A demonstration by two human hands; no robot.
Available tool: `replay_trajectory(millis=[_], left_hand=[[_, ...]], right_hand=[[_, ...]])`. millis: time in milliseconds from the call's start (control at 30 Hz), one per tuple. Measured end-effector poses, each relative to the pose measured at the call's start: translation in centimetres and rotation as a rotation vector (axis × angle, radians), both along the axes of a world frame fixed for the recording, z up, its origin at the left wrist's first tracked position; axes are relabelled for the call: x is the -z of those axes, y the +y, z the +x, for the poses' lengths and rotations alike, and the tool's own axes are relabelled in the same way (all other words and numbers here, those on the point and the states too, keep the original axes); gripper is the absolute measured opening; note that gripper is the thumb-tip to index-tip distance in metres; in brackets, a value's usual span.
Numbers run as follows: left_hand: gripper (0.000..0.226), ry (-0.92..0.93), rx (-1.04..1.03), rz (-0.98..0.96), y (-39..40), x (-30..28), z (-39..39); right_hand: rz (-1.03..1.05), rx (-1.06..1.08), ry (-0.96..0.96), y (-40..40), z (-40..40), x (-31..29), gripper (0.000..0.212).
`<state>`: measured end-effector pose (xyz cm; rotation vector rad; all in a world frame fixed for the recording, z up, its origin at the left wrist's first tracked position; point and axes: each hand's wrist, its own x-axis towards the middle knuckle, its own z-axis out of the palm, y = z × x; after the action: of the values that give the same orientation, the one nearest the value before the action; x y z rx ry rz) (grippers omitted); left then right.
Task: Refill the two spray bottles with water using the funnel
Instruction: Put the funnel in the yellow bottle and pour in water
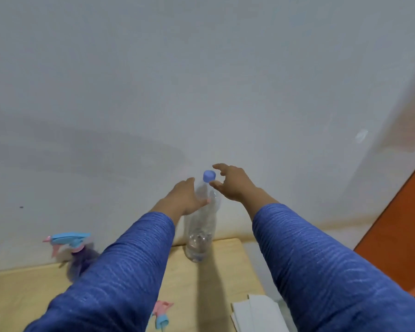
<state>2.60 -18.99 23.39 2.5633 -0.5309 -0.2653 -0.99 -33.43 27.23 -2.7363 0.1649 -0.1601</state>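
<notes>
A tall clear plastic water bottle (201, 226) with a blue cap (209, 176) stands upright at the far edge of the wooden table (225, 271). My left hand (185, 197) is wrapped around its upper body. My right hand (233, 183) hovers just right of the cap with fingers apart, not gripping it. A purple spray bottle (80, 259) with a blue and pink trigger head (67, 239) stands at the left, blurred. A second pink and blue spray head (162, 312) lies near the front, partly hidden by my left sleeve. No funnel is in view.
A folded white cloth (256, 312) lies at the table's right front corner. A white wall rises directly behind the table. An orange surface (398, 236) shows at the right, past the table's right edge.
</notes>
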Motion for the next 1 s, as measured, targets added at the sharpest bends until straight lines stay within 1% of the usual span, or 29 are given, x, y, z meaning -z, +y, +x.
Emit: replay_trajectory(millis=[67, 167, 233, 333, 500, 600, 667, 767, 833, 900, 1000], left_hand=[[0.093, 0.016, -0.053, -0.128, -1.5, 1.2, 0.4], [0.08, -0.009, -0.119, -0.287, -3.2, 2.9, 0.8], [0.08, -0.004, -0.164, -0.382, -3.7, 3.9, 0.6], [0.081, -0.02, -0.203, -0.471, -3.9, 4.6, 0.0], [0.081, -0.034, -0.165, -0.541, -2.8, 4.6, -2.6], [0.081, -0.047, -0.153, -0.599, -1.4, 4.4, -4.8], [0.076, -0.028, -0.121, -0.633, -0.3, 4.2, -6.4], [0.067, 0.005, -0.054, -0.635, 1.2, 4.6, -8.9], [0.072, 0.023, -0.026, -0.624, 2.1, 5.2, -10.4], [0.079, 0.036, 0.0, -0.605, 2.8, 5.8, -11.6], [0.082, 0.059, 0.041, -0.604, 3.5, 6.2, -13.0]], right_hand=[[0.07, -0.041, -0.038, -0.9, 1.2, 0.9, 0.056], [0.226, -0.089, -0.11, -1.5, 2.4, 2.2, 0.046], [0.307, -0.103, -0.156, -1.7, 2.6, 2.7, 0.041], [0.308, -0.115, -0.217, -1.7, 2.2, 3.2, 0.037], [0.283, -0.11, -0.28, -0.8, -0.8, 3.3, 0.034], [0.397, -0.043, -0.339, 0.3, -3.6, 3.2, 0.039], [0.45, 0.005, -0.367, 1.4, -5.6, 3.2, 0.04], [0.35, 0.054, -0.429, 3.1, -8.1, 3.7, 0.035], [0.288, 0.085, -0.463, 4.1, -9.8, 4.3, 0.035], [0.281, 0.103, -0.467, 4.8, -11.3, 4.8, 0.035], [0.293, 0.131, -0.472, 5.4, -13.1, 5.2, 0.032]])
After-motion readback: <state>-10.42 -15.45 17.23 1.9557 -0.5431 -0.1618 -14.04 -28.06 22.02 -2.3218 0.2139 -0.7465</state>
